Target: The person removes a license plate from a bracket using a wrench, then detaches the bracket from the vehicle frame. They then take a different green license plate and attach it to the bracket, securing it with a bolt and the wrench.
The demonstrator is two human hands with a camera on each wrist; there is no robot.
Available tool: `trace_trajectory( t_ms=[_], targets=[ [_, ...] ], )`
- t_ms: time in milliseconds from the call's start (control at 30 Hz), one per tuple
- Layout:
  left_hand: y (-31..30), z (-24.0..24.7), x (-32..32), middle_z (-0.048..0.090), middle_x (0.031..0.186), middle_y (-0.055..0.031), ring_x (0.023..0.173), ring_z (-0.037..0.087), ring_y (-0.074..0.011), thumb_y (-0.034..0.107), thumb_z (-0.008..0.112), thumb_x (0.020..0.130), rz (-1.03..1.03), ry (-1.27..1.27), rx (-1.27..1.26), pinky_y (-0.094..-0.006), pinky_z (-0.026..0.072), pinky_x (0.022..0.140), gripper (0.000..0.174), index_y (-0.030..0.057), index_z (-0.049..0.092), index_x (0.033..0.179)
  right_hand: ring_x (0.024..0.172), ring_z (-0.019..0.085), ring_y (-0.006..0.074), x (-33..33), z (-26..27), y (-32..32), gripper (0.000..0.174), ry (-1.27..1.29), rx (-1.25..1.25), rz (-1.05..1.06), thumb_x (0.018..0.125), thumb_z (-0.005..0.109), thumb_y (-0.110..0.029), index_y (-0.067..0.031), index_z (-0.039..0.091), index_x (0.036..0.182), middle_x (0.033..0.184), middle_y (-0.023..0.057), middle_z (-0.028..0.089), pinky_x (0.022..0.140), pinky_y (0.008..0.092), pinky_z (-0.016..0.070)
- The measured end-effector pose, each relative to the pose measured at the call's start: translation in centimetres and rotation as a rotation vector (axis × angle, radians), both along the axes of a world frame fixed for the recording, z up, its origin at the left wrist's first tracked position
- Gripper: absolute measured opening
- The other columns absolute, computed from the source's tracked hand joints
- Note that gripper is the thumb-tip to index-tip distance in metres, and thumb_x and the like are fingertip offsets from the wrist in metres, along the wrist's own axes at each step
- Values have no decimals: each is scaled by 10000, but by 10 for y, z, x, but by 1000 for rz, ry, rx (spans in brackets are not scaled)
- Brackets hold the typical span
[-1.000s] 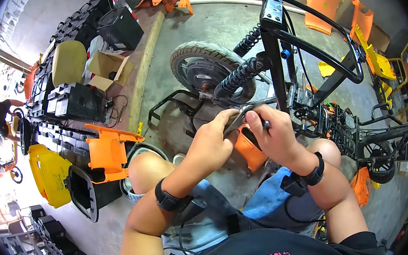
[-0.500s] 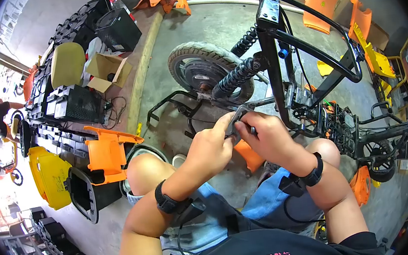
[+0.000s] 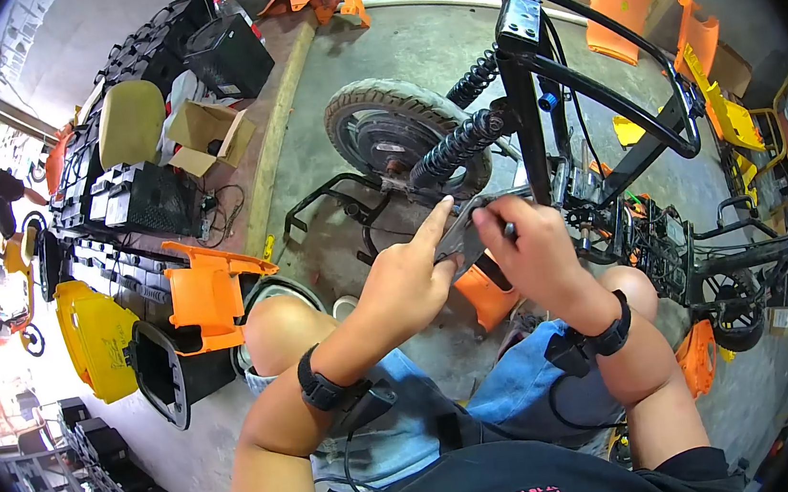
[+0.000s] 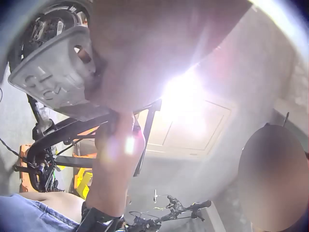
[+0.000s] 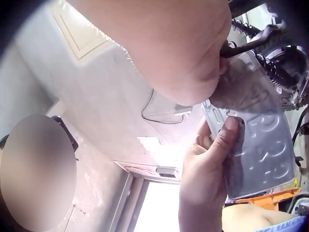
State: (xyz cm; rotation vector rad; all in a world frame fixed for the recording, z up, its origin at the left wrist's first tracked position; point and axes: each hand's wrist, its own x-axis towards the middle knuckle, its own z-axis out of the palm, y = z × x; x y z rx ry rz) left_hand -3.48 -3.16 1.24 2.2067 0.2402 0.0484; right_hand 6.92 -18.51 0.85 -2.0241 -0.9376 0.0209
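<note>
A license plate (image 3: 456,238) with raised characters is held in front of my knees. My left hand (image 3: 405,285) grips its near-left edge; in the right wrist view the left thumb lies over the plate (image 5: 263,145), beside a small metal bracket (image 5: 212,116). My right hand (image 3: 539,252) is curled at the plate's other edge and holds a dark wrench (image 5: 248,47), whose forked end points away over the plate. In the head view only the wrench's round tip (image 3: 510,230) shows beside the fingers. The left wrist view shows the plate's embossed face (image 4: 53,77).
Ahead stands a bare black motorbike frame (image 3: 522,108) with its rear wheel (image 3: 392,136) and shock absorber (image 3: 456,151). Orange panels (image 3: 205,295), a yellow cover (image 3: 97,340) and a black bin (image 3: 172,375) lie left. Black batteries (image 3: 144,200) and an open carton (image 3: 210,136) sit beyond.
My right hand has turned and shifted slightly right along the plate, and the wrench's forked end has gone out of the head view. My left index finger has straightened along the plate.
</note>
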Motion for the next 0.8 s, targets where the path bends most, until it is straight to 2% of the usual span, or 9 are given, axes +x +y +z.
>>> trace_trajectory(
  t_ms=[133,200,300,467,533,600,633,733,800],
  targets=[
    [1,-1,0,647,783,-277,747,633,-460,125,619,858,5,10,-24,-523,479,691,682,52,350,1480,591,637,352,1,-7,1,147,-19,15,-14,903,670,-156,-31,620,845,715,172,643,517,422,491],
    [3,-6,-2,642,769,-278,737,632,-458,136,614,864,5,23,14,-524,477,687,669,40,357,1474,556,603,343,-5,-14,3,141,-87,-28,137,887,687,-106,-3,619,820,676,172,612,498,403,450],
    [5,-8,-3,633,747,-273,725,629,-456,136,615,860,-34,84,145,-529,473,683,664,44,368,1469,591,614,352,-11,-16,4,147,-45,-70,133,884,691,-113,-3,615,824,688,174,612,520,407,461],
    [4,2,-4,624,723,-265,709,623,-452,117,608,847,-11,36,79,-532,471,673,660,44,381,1462,597,625,329,1,-3,2,146,-42,37,31,904,684,-135,-3,641,860,721,169,638,530,388,473],
    [5,1,-6,621,717,-263,702,621,-449,110,605,844,7,-10,68,-532,471,671,659,42,382,1460,589,622,323,-2,-4,3,139,-54,39,44,902,685,-127,-2,633,869,717,162,634,524,387,473],
    [5,4,-6,624,711,-246,684,622,-435,78,602,823,-10,64,114,-519,476,661,676,56,388,1464,597,625,324,-13,-9,4,124,-35,18,170,894,689,-108,-4,621,884,735,169,632,521,387,473],
    [6,0,-7,624,711,-246,684,622,-435,78,602,823,-8,61,112,-519,476,661,676,56,388,1464,598,627,324,-18,-15,6,111,-118,8,161,878,694,-79,-7,610,892,754,169,636,523,384,481],
    [9,-12,-9,624,700,-224,676,625,-414,47,602,796,-22,-38,212,-505,482,650,703,77,397,1468,662,633,350,-23,-14,3,95,-48,-21,188,850,688,-94,-56,606,880,785,145,644,577,432,512],
    [9,-11,-9,628,701,-206,683,631,-400,15,607,766,-20,-88,224,-497,489,645,732,86,407,1467,658,631,349,-21,-12,3,107,-56,9,196,833,702,-79,-54,609,878,786,143,645,581,428,509]
  ],
)
